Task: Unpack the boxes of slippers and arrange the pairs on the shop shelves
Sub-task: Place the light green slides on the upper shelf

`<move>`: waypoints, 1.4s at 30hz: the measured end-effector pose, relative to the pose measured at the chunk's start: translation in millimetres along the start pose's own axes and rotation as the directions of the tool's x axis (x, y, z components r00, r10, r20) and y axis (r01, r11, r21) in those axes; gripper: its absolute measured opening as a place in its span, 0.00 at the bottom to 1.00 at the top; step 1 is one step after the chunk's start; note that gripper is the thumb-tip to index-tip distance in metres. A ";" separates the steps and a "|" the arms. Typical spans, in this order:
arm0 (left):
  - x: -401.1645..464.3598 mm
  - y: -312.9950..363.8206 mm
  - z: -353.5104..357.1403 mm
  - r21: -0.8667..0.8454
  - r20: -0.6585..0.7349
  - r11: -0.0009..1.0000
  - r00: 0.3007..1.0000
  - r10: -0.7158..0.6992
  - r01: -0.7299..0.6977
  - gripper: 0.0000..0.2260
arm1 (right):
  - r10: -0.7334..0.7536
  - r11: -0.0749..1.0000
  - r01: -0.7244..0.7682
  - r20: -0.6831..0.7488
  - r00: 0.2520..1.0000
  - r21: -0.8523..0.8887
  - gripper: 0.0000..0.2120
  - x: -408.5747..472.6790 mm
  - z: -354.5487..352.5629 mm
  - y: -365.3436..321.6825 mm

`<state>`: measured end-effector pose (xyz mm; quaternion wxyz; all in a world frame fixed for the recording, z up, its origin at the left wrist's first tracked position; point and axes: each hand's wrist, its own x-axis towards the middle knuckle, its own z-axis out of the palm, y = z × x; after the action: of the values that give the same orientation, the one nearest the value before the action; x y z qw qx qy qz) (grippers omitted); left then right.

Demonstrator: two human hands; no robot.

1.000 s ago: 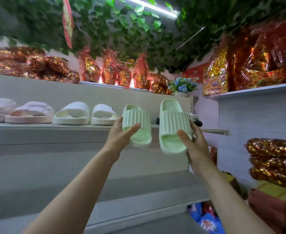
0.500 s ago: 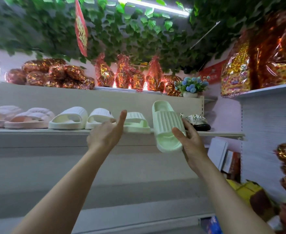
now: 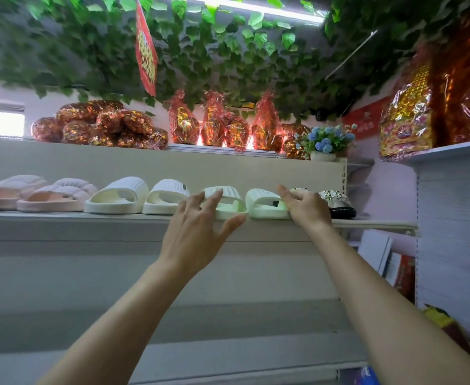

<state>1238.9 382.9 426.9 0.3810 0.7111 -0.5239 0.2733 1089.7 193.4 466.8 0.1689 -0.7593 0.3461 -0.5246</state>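
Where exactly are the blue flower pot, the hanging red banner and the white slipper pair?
blue flower pot [image 3: 323, 156]: head view, on the white pot's front.
hanging red banner [image 3: 145, 51]: head view, on its middle.
white slipper pair [image 3: 122, 187]: head view, on the left slipper's strap.

six slippers [image 3: 229, 202] sit in a row on the shelf [image 3: 61, 218] (beaded shoes [image 3: 336, 201] rightmost), my hands before them.

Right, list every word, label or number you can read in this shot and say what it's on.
Nothing here reads clearly.
Red hanging paper banner: gold characters, too blurred to read.
Red poster on the pink wall: pale characters, too blurred.
Gold-and-red foil-wrapped pack on the right shelf: printed pattern, no legible text.
Small dark tag on the pale green ribbed slide slipper: too small.
Small tag on the white ribbed slide slipper: too small.
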 end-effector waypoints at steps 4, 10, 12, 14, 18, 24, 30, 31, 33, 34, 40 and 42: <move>2.1 2.9 4.8 0.060 -0.013 0.998 1.000 0.016 -0.015 0.43 | -0.242 0.969 0.245 -0.077 0.967 0.042 0.42 -23.9 10.1 7.5; 20.4 -1.2 17.1 0.062 0.041 0.998 0.999 -0.014 0.011 0.38 | -0.388 0.913 0.380 -0.030 0.921 -0.150 0.39 -35.7 26.1 17.0; 28.2 -5.2 24.2 0.064 0.063 0.998 0.998 -0.023 0.019 0.37 | -0.395 0.905 0.385 -0.024 0.918 -0.182 0.37 -30.7 31.1 19.0; 36.2 -8.9 31.6 0.069 0.077 0.997 0.997 -0.023 0.017 0.35 | -0.403 0.898 0.389 -0.027 0.915 -0.203 0.35 -24.4 36.5 19.7; 50.2 -14.9 42.9 0.087 0.110 0.996 0.994 -0.025 0.016 0.34 | -0.397 0.892 0.385 -0.002 0.918 -0.238 0.33 -13.2 49.1 23.3; 60.2 -20.6 51.2 0.189 0.141 0.982 0.990 -0.030 0.003 0.33 | -0.409 0.878 0.396 0.007 0.913 -0.269 0.32 -4.7 59.0 26.8; 59.7 -21.1 56.7 0.234 0.117 0.972 0.993 -0.034 0.006 0.32 | -0.379 0.870 0.367 0.030 0.925 -0.329 0.30 -4.1 64.1 24.0; 59.5 -20.9 56.9 0.235 0.113 0.972 0.993 -0.034 0.007 0.32 | -0.376 0.871 0.365 0.031 0.926 -0.330 0.30 -4.3 64.2 23.1; 59.3 -20.3 56.8 0.235 0.115 0.972 0.993 -0.036 0.008 0.33 | -0.374 0.873 0.363 0.032 0.927 -0.326 0.30 -4.9 63.8 22.2; 59.3 -19.8 56.6 0.232 0.118 0.973 0.992 -0.040 0.012 0.33 | -0.371 0.875 0.362 0.034 0.928 -0.321 0.29 -5.1 63.3 22.0; 55.8 -13.5 42.1 0.162 0.162 0.985 0.983 -0.091 0.064 0.34 | -0.334 0.894 0.346 0.092 0.938 -0.285 0.30 -6.8 53.6 12.7; 46.7 -13.4 29.0 0.121 0.157 0.990 0.984 -0.086 0.068 0.33 | -0.321 0.898 0.333 0.087 0.943 -0.287 0.29 -14.7 49.6 4.0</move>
<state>1265.5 335.9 444.1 0.3058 0.7715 -0.5086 0.2292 1130.5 195.7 434.9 -0.0315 -0.8329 0.2855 -0.4730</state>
